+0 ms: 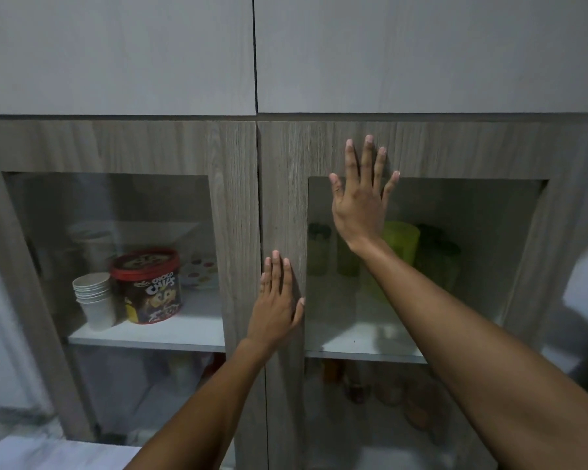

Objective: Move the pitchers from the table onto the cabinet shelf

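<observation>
Both of my hands lie flat against the right glass door (284,184) of the wood-grain cabinet, and the door is closed. My left hand (277,303) rests on the door's left frame, fingers apart. My right hand (362,198) is higher, spread across the top of the glass pane. Behind the glass, green pitchers (403,242) stand on the white shelf (364,347), blurred by the pane. A darker green one (437,256) is to their right. Neither hand holds anything.
The left glass door (233,212) is closed too. Behind it stand a stack of white paper cups (94,300) and a red Choco Chips tub (148,286). Jars sit on the lower right shelf (387,391). Plain white upper doors (116,52) are above.
</observation>
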